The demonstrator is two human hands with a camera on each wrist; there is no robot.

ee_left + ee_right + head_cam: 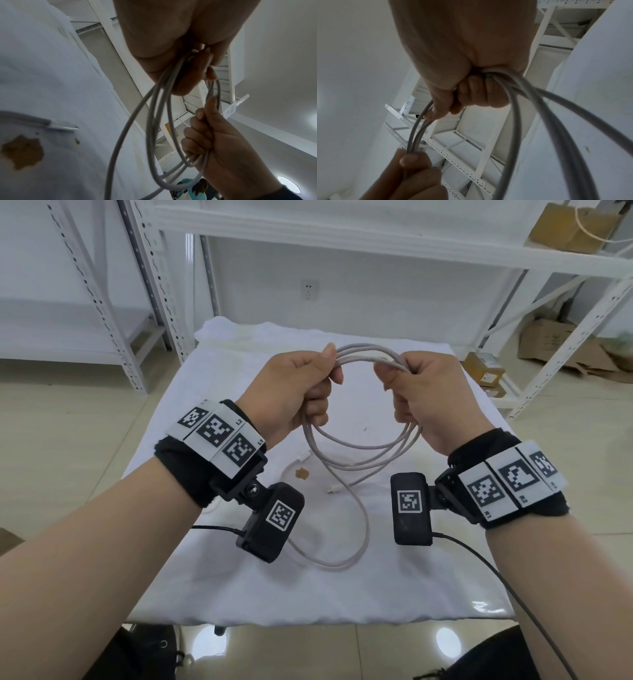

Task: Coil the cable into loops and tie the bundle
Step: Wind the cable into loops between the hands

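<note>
A light grey cable (363, 453) is wound into several loops held in the air above the white cloth (239, 583). My left hand (301, 386) grips the loops on their left side, thumb on top. My right hand (416, 386) grips the opposite side in a fist. The loose tail drops from the coil, curves across the cloth and runs under the left wrist camera. One white plug (334, 488) lies on the cloth below the coil. The left wrist view shows the loops (155, 121) running from my left hand (190, 70) to my right hand (211, 140). The right wrist view shows my right hand (471, 94) closed round the strands (539, 108).
A brown stain (302, 473) marks the cloth near a second plug (304, 456). White metal shelving (164, 313) stands behind and to both sides. Cardboard boxes (484, 368) sit on the floor and shelf at the right. Black camera leads (493, 573) trail off the wrists.
</note>
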